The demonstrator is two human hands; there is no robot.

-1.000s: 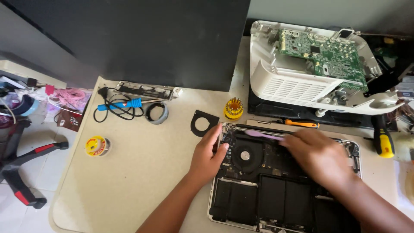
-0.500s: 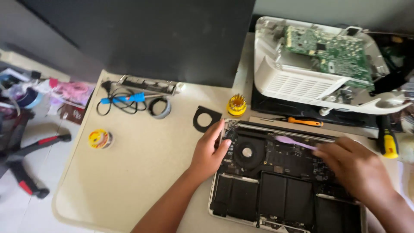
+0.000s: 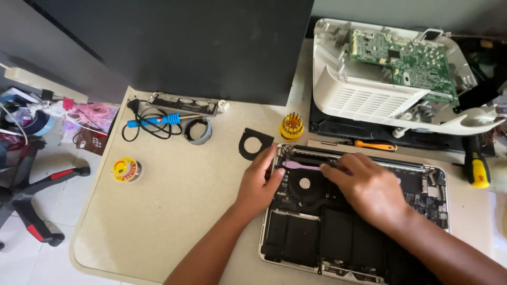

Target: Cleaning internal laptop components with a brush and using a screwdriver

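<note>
The opened silver laptop [image 3: 354, 211] lay bottom-up on the beige desk [image 3: 174, 211], its cover already off, while the left hand [image 3: 259, 182] pressed flat on its edge and the right hand [image 3: 364, 187] gripped a thin purple plastic pry tool [image 3: 301, 165] above the round fan [image 3: 304, 183].

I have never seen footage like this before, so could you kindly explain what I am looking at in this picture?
This is a single view from a camera worn on a person's head, looking down at their own bare hands over a beige table. An opened silver laptop lies with its black inner parts exposed. The left hand steadies its left edge. The right hand holds a slim lilac plastic tool across the inside. Nearby lie a yellow screwdriver-bit holder, a blue-handled soldering iron, a yellow solder spool and a white casing with a green circuit board.
</note>
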